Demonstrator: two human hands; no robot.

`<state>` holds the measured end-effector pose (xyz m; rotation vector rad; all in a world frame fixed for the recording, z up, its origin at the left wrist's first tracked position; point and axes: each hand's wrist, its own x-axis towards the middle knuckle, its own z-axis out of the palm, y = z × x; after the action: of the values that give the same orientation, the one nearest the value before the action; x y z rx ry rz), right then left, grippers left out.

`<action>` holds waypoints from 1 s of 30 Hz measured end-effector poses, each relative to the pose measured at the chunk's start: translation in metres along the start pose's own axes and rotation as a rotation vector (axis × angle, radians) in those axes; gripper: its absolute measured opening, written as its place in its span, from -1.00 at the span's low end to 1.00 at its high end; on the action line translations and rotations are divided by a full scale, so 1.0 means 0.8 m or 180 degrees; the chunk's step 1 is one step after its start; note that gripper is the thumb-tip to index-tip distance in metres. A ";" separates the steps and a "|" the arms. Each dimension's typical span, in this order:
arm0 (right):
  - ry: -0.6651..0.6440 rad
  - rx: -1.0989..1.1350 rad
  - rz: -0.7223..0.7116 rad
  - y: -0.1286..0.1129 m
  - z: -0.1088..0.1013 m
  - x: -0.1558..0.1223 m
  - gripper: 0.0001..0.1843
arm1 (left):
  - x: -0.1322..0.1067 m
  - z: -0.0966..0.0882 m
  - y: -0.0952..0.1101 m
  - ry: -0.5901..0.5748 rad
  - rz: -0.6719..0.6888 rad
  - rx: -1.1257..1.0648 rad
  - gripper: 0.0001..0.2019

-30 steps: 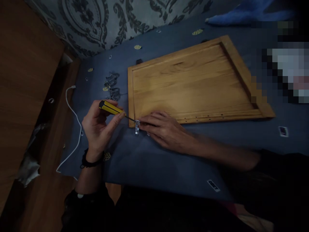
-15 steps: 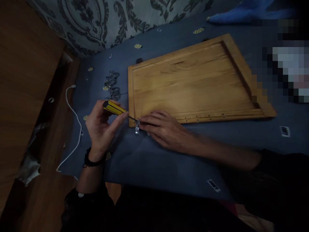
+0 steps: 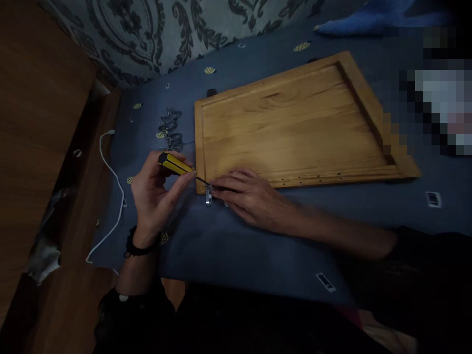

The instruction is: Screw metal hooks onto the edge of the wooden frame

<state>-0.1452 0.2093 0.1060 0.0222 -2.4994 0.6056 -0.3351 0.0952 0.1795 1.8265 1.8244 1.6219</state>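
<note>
My left hand is closed around the yellow and black handle of a screwdriver. The shaft slants down to the right, its tip at a small shiny metal fitting on the near left corner of a framed wooden panel. My right hand lies over the panel's near edge, thumb and fingertips pressed together against the fitting. The fitting juts out past the edge towards me; its exact kind is hard to make out, as my fingertips cover part of it. Small dark holes show along the near edge, right of my hand.
Several tangled metal pieces lie left of the panel on the dark blue patterned cloth. A white cable runs along the cloth's left side. Something blue and fluffy lies at the far right. A patterned surface rises behind.
Both hands keep their places at the panel's corner. The screwdriver's handle seems turned slightly in my left hand. The whole view has shifted very slightly.
</note>
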 end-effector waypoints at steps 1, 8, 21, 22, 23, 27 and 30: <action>0.0004 0.0003 0.0001 0.000 0.000 0.000 -0.64 | 0.000 0.000 0.000 -0.0016 0.0030 0.0025 -0.73; -0.0088 -0.0038 0.0046 -0.001 -0.001 0.000 -0.63 | 0.001 -0.001 0.000 -0.0047 0.0199 0.0244 -0.72; 0.0001 -0.0036 -0.0034 0.000 0.000 0.000 -0.65 | 0.002 -0.001 0.005 -0.0239 -0.0078 0.0034 -0.72; 0.0002 -0.0031 -0.0050 0.001 0.000 0.000 -0.65 | 0.003 -0.002 0.005 -0.0265 -0.0094 0.0040 -0.72; 0.0003 -0.0032 -0.0060 0.001 0.000 0.000 -0.65 | 0.003 -0.002 0.006 -0.0290 -0.0110 0.0044 -0.72; -0.0026 -0.0048 -0.0038 0.001 0.000 0.000 -0.64 | 0.004 -0.003 0.007 -0.0388 -0.0128 -0.0003 -0.70; -0.0016 -0.0055 -0.0045 0.001 0.001 0.000 -0.64 | 0.004 -0.004 0.007 -0.0446 -0.0121 -0.0059 -0.69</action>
<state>-0.1453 0.2094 0.1051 0.0347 -2.5070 0.5788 -0.3345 0.0941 0.1868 1.8354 1.7679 1.4534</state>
